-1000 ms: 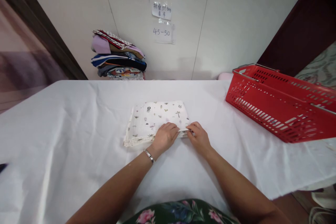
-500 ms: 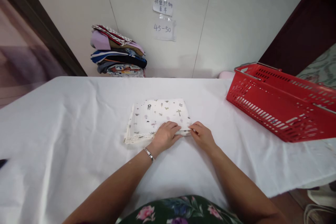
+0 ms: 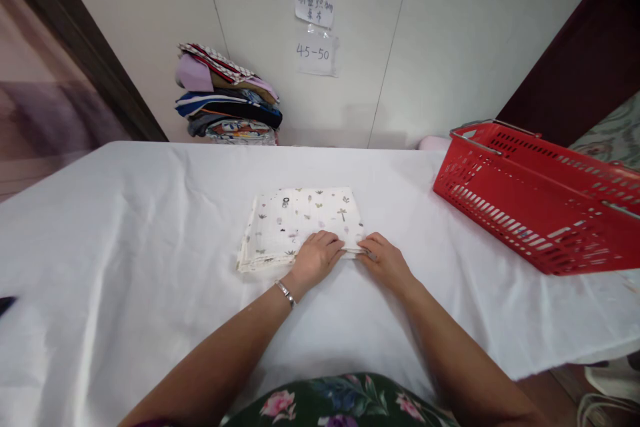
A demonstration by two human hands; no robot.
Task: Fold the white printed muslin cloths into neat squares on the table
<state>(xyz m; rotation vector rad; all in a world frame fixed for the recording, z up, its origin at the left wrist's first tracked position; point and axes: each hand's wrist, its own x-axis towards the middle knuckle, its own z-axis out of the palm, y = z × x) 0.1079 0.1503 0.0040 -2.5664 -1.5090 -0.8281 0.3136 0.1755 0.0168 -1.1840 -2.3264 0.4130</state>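
Note:
A folded white cloth [image 3: 310,215] with small printed plants and figures lies flat in the middle of the table, its layers showing along the near and left edges. My left hand [image 3: 317,255] pinches the near edge right of its middle, thumb below and fingers on top. At the near right corner, my right hand [image 3: 384,259] pinches the layers between thumb and fingers. The two hands are close together, with a short stretch of the cloth's edge between them. A silver bracelet [image 3: 285,293] is on my left wrist.
A white sheet [image 3: 165,267] covers the table. A red plastic basket [image 3: 540,197] with metal handles stands at the right. Behind the table's far edge rises a stack of folded fabrics [image 3: 227,97]. Handwritten paper notes [image 3: 316,53] are taped to the wall. A dark object [image 3: 6,305] lies at the left edge.
My right hand has shifted its hold slightly at the cloth's near right corner. My left hand stays on the near edge. The view has moved a little.

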